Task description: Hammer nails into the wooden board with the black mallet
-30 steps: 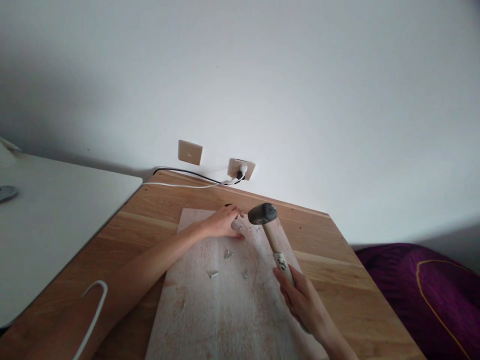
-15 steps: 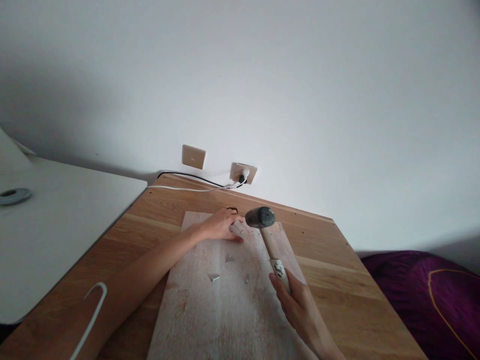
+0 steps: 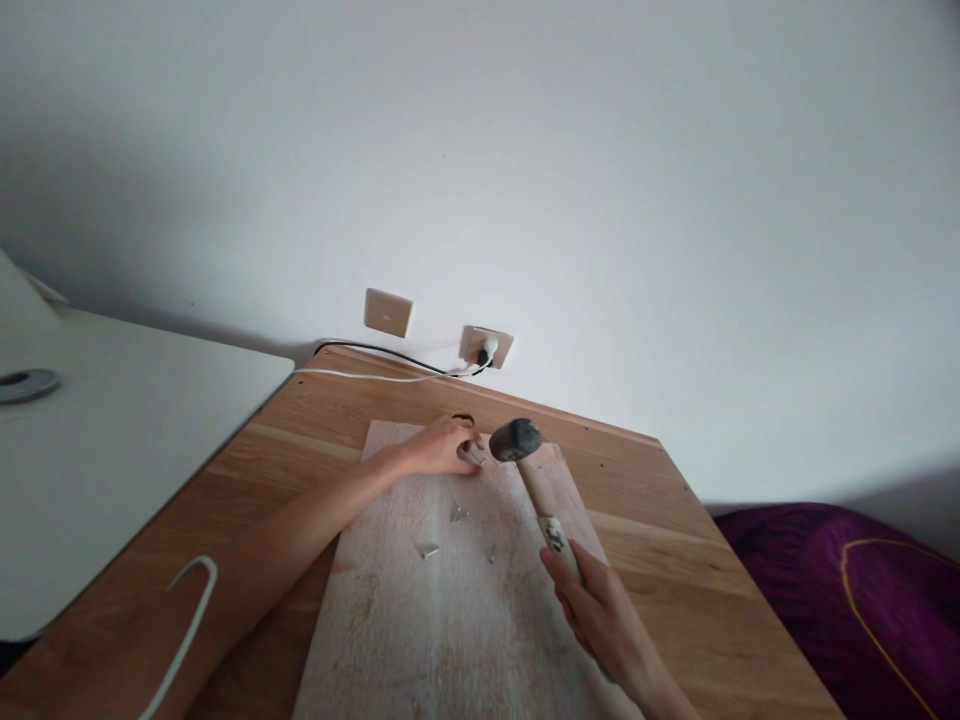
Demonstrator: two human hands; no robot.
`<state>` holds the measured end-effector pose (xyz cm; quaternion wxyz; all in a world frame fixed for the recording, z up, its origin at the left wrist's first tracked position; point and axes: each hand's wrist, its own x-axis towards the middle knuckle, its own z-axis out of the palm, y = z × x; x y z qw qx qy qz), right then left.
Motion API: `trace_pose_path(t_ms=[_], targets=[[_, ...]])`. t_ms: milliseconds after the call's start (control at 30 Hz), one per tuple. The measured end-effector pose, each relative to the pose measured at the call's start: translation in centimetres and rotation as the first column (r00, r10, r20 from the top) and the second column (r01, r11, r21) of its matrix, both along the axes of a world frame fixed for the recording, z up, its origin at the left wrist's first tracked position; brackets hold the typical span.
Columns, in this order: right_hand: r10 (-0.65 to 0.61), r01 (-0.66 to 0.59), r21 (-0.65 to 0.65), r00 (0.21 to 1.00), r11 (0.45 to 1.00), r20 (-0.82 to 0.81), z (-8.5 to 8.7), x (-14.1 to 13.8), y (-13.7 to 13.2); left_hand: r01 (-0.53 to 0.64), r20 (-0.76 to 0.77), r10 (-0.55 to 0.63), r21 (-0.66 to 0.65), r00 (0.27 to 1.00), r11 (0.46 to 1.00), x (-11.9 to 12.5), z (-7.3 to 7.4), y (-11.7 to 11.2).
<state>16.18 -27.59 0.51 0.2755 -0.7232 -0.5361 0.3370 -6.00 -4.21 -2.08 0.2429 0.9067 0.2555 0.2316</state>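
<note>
In my right hand [image 3: 600, 605] is a mallet [image 3: 559, 545], gripped by its pale, worn handle. Its dark head [image 3: 516, 440] is up over the far part of a whitewashed wooden board [image 3: 420, 630]. My left hand [image 3: 444, 447] rests at the board's far edge, its thumb and forefinger curled round a small nail [image 3: 481, 459]. Whether the nail stands in the wood I cannot tell. Nearer me, small metal pieces that look like nails [image 3: 427, 551] lie in little groups on the board. A dark ring-shaped thing [image 3: 465, 417] is partly hidden behind my left hand.
The board lies on a wooden table [image 3: 660, 560] against a white wall. Black and white cables run to a wall socket [image 3: 486, 347]. On the left, a white table [image 3: 150, 400] bears a roll of tape [image 3: 28, 385]. Purple fabric [image 3: 795, 590] is at the right.
My left thumb and forefinger have drawn closer together around the nail. The mallet head has shifted slightly left and down and turned a little.
</note>
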Motion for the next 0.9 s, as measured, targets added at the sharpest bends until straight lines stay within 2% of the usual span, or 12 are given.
trace_pose_path(t_ms=[133, 267, 367, 567, 733, 900], targets=[[0.042, -0.042, -0.024, 0.999, 0.999, -0.005, 1.1, 0.1, -0.6, 0.009, 0.001, -0.01, 0.047, 1.0, 0.999, 0.0, -0.1, 0.2], [0.013, -0.013, 0.032, 1.0, 0.999, 0.003, 1.9, -0.2, -0.8, 0.032, 0.0, -0.033, 0.031, 0.999, 0.999, 0.0, -0.2, 0.3], [0.011, -0.013, 0.047, 1.0, 0.999, 0.028, 1.4, -0.2, -0.3, 0.034, 0.013, -0.034, 0.029, 0.999, 0.999, 0.0, -0.2, 0.3], [0.069, -0.068, -0.02, 0.996, 0.997, 0.065, 0.2, 0.4, 0.3, 0.006, 0.019, -0.007, 0.054, 1.0, 0.999, 0.0, 0.1, 0.1], [0.024, -0.024, 0.012, 0.999, 1.0, 0.047, 0.4, 0.3, 0.2, 0.018, -0.016, -0.018, 0.054, 1.0, 0.998, 0.0, 0.2, 0.0], [0.07, -0.067, -0.061, 0.996, 0.996, 0.046, 1.3, 0.3, 0.5, 0.008, -0.007, -0.007, 0.061, 1.0, 0.998, 0.0, 0.0, 0.1]])
